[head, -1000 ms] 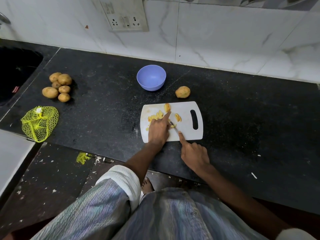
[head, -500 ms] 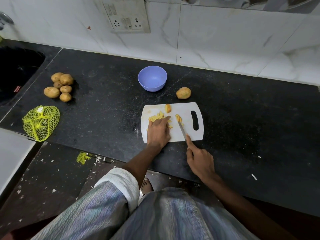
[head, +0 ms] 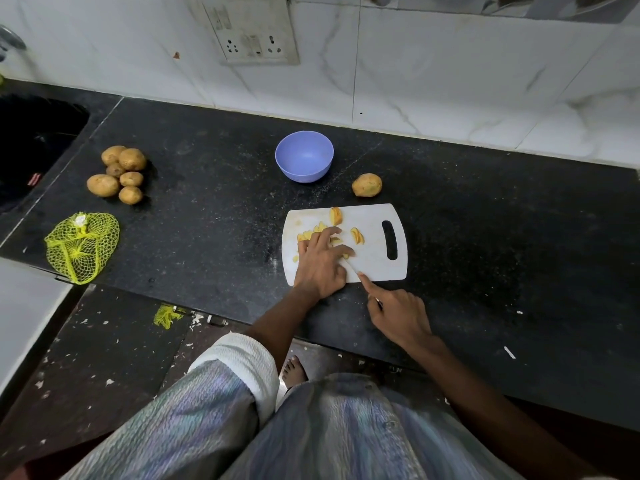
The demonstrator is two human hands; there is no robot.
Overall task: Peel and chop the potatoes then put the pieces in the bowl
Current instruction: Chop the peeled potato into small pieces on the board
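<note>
On the black surface (head: 207, 216) I log a white cutting board (head: 374, 265) bearing cut potato pieces (head: 356, 235), my left hand (head: 320, 265) pressing fingers down on some of them, its grip loosely spread; my right hand (head: 398, 315) has its grip closed round a knife (head: 351, 266), forefinger along the blade. Beyond the board: empty blue bowl (head: 304, 155), one whole potato (head: 367, 185) right of it; far left, six potatoes (head: 119, 174) and a yellow net bag (head: 81, 245)
</note>
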